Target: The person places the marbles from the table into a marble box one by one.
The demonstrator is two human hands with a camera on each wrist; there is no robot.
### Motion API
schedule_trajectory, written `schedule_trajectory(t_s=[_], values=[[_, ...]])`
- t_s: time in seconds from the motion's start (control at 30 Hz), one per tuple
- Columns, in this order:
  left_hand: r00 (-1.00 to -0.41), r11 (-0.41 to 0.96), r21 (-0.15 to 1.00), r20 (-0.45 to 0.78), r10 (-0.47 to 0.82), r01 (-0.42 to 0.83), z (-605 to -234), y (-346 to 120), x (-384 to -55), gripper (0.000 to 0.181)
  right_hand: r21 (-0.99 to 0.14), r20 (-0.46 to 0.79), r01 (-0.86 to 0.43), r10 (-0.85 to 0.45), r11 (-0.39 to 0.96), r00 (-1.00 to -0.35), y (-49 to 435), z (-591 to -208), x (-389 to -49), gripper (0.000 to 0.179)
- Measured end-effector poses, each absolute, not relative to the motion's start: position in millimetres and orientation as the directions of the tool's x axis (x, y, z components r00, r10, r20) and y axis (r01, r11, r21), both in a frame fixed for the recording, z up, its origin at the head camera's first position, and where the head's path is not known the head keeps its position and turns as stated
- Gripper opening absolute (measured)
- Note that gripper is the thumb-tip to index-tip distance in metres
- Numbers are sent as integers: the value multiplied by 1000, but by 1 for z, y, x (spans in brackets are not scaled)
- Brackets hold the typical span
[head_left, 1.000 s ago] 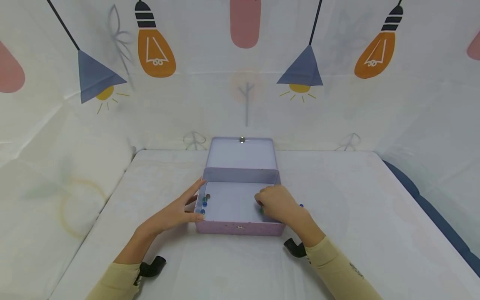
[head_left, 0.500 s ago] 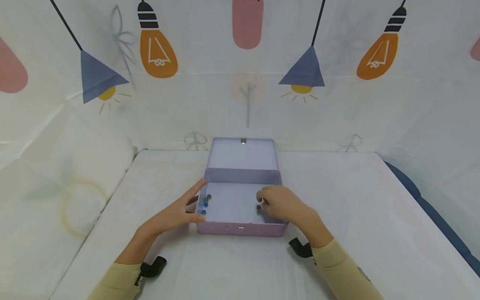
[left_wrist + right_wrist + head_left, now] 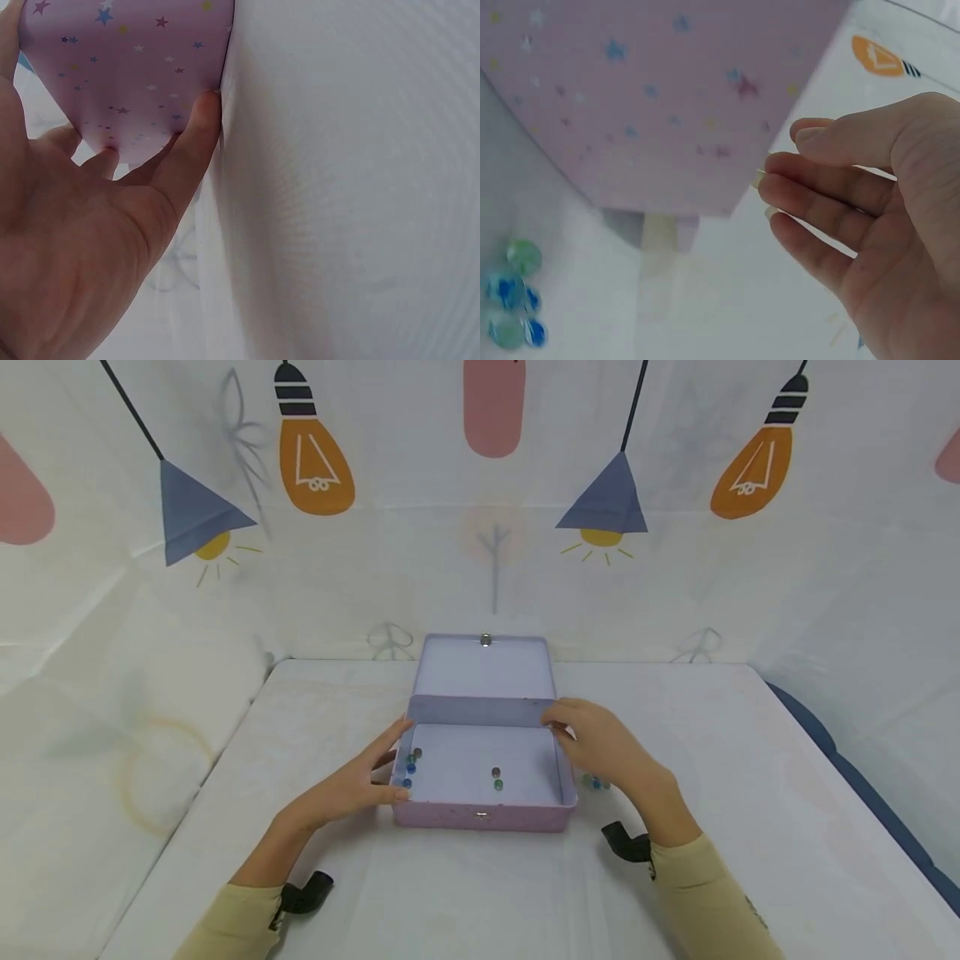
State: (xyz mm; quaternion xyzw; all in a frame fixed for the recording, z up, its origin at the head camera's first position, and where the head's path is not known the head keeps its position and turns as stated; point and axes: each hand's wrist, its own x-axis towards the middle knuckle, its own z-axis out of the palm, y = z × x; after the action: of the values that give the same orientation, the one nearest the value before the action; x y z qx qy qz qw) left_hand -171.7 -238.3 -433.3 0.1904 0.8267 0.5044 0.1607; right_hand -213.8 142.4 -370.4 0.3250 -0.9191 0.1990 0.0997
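Two small marbles (image 3: 496,772) have shifted towards the middle of the open box (image 3: 442,816), so they now seem to lie loose there. The right hand (image 3: 603,743) has drawn back by the rim, fingers loosely bent, nothing visible in it; the left hand (image 3: 341,783) rests spread-fingered against the other end. Outer marbles (image 3: 507,291) sit on the table (image 3: 465,893).

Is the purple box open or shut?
Open: the lid of the purple box is raised at the far side, and marbles show inside.
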Motion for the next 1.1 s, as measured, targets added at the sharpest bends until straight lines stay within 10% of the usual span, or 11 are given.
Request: schedule_trajectory(t_s=[1.1], values=[[-886, 426, 897, -101, 453, 116, -434, -237, -172, 99, -286, 130, -524, -509, 803, -851, 192, -398, -232, 19]])
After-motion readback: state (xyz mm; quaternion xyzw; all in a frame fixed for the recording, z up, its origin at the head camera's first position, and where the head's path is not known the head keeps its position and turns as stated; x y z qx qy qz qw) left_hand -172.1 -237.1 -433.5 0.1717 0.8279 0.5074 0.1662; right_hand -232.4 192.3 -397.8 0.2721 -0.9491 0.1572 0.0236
